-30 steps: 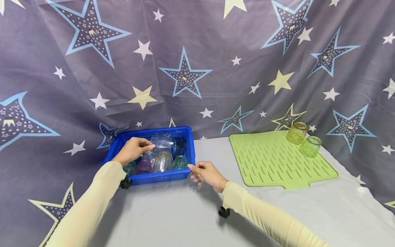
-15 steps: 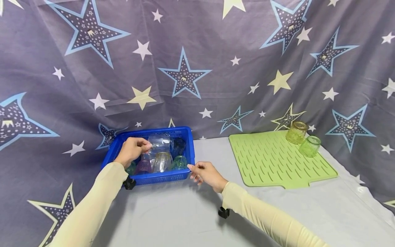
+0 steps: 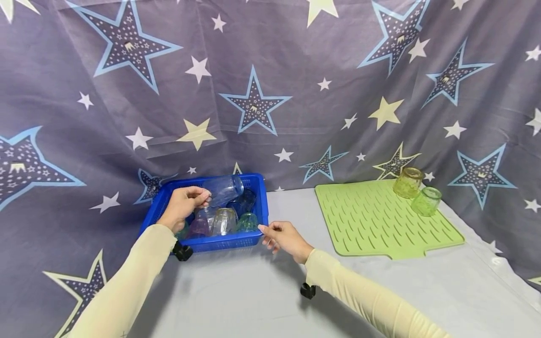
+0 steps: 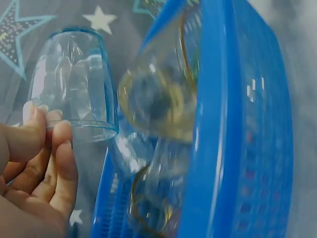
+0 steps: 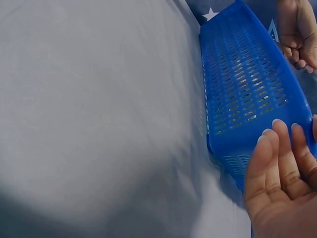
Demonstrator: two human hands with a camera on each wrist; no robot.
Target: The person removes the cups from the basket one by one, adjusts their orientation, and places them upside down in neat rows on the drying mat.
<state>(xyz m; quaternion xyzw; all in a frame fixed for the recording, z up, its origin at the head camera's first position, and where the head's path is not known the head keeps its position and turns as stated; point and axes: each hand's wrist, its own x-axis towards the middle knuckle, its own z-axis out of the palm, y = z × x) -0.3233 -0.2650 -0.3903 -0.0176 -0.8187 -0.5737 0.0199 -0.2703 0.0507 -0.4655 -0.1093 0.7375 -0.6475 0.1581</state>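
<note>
In the head view my left hand (image 3: 182,206) pinches a clear, blue-tinted drinking glass (image 3: 227,188) by its rim, over the back of the blue plastic basket (image 3: 228,243). The left wrist view has this glass (image 4: 72,82) bottom up, its rim between thumb and fingers. Several other glasses fill the basket, among them a clear glass with an amber tint (image 3: 225,221), a green glass (image 3: 248,222) and a purplish glass (image 3: 198,226). At the basket's front right corner my right hand (image 3: 288,240) holds the rim between thumb and fingers.
To the right lies a light green drying mat (image 3: 363,218) on the white-covered table (image 3: 228,295). A yellow glass (image 3: 407,183) and a green glass (image 3: 426,202) stand upside down at its right edge. A star-patterned curtain (image 3: 296,117) hangs behind.
The blue-tinted glass has risen from among the others and tilted, its base now above the basket's back rim. My right hand stays at the basket's corner.
</note>
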